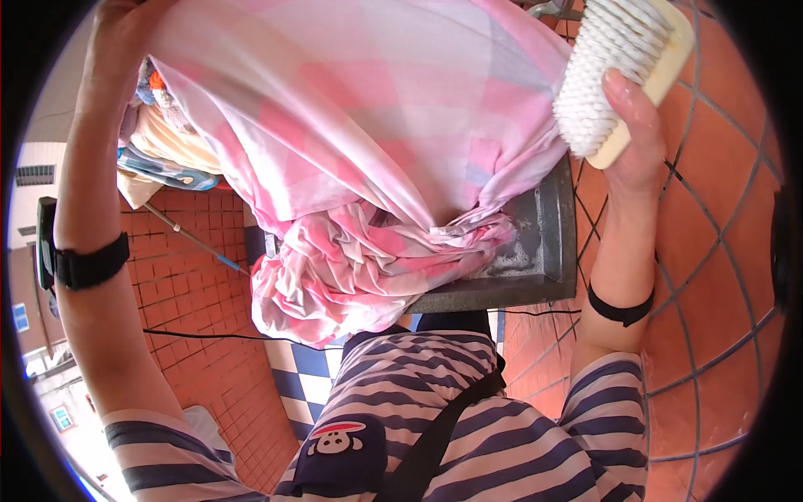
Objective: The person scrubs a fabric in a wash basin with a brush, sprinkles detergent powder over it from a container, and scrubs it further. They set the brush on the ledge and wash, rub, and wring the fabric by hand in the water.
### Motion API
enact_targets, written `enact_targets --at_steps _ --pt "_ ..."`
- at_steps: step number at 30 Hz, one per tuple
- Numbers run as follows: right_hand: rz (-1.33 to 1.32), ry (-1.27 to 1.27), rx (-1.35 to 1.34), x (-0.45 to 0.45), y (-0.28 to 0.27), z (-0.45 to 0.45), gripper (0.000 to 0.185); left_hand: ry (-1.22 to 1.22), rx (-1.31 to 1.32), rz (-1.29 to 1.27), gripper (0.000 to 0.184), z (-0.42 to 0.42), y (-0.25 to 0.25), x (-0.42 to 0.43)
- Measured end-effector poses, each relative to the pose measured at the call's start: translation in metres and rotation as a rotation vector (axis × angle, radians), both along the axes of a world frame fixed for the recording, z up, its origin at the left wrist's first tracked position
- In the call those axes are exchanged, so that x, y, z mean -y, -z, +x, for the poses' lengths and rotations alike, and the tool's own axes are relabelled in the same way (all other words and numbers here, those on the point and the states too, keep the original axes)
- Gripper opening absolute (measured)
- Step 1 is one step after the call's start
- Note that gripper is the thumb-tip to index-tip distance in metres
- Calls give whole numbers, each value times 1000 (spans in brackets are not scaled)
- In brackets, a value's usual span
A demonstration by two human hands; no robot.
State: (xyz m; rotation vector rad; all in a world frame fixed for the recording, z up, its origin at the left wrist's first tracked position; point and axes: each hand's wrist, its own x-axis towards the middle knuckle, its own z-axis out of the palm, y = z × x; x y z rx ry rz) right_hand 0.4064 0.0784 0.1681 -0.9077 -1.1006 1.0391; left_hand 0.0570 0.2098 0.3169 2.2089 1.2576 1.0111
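Note:
A pink and white checked sheet stretches up from a grey wash basin, its lower part bunched in wet folds over the near edge. At the upper left, my left hand grips the sheet's raised edge, with the fingertips partly cut off by the frame. My right hand is closed around a scrub brush with white bristles and a cream back. The brush is at the right side of the sheet, bristles facing left, and I cannot tell whether they touch the cloth. Suds lie on the basin's bottom.
A heap of other laundry lies at the left, behind the sheet. A pole leans below it against reddish tiles. A black cable runs behind my body. Orange tiled wall stands close at the right.

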Motion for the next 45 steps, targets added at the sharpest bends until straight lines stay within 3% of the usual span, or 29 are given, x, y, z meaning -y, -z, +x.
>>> enact_targets --at_steps 2,5,6,9,10,11,12,13,14,16,17,19,21,24,26,28,29,30,32,34,35,36,38,39,40,41,42,43,45 --pt "91 201 34 18 -24 -11 52 18 -54 173 10 11 4 4" --pt "75 394 -61 31 -6 -8 56 -23 -312 496 8 -3 24 -10" --pt "34 331 -23 38 -5 -15 59 15 -304 472 19 -34 38 -33" --pt "-147 143 288 58 13 -56 74 -111 -415 533 15 -62 78 -5" --pt "-65 107 263 56 15 -91 79 -147 -455 559 15 -78 95 5" --pt "19 -82 315 56 39 -109 81 -262 -504 410 16 -97 116 18" --pt "-173 -202 104 65 60 -141 65 -372 -551 260 16 -118 140 31" --pt "-358 -427 207 73 79 -162 65 -481 -595 137 14 -139 166 44" --pt "-281 -409 400 82 107 -193 59 -468 -479 -2 19 -170 201 56" --pt "-155 -337 471 100 139 -241 54 -728 -129 -487 52 -179 243 101" --pt "-162 -334 477 101 145 -252 54 -693 -67 -436 56 -191 275 125" --pt "-296 -399 400 103 152 -266 54 -585 198 -582 31 -147 275 179" --pt "-358 -470 304 90 143 -259 56 -469 198 -578 15 -119 285 221" --pt "-468 -612 197 73 120 -245 57 -439 891 -1189 34 -74 264 241" --pt "-483 -736 80 71 103 -245 54 -527 1226 -1053 37 -47 276 243" --pt "-482 -877 99 81 97 -249 54 -421 1340 -1212 34 -61 278 239" --pt "-424 -918 205 84 94 -249 55 -603 1070 -1343 35 -69 292 231" --pt "-367 -955 310 88 92 -247 56 -604 1071 -1343 35 -74 299 235" --pt "-307 -886 344 89 91 -250 56 -467 711 -985 37 -76 303 244" --pt "-150 -399 424 83 86 -260 55 -314 349 -630 38 -74 306 253" --pt "-157 -357 345 77 88 -264 56 -533 548 -779 40 -57 285 252" --pt "-166 -353 346 73 97 -270 56 -528 547 -789 40 -55 283 254" --pt "-189 -281 242 71 138 -280 54 -619 852 -896 42 -59 283 261" --pt "-251 -307 458 73 174 -270 53 -704 845 -843 43 -63 284 263" --pt "-313 -332 676 76 217 -251 51 -846 745 -783 28 -75 294 269" --pt "-210 -141 1013 73 254 -211 47 -676 222 -525 19 -94 293 275" --pt "-332 -58 1256 74 286 -162 47 -473 -281 -249 11 -107 290 279" --pt "-920 -217 1094 65 277 -119 51 -772 583 -673 9 -97 282 274" --pt "-923 -104 1277 72 280 -74 57 -827 597 -683 7 -95 285 277"
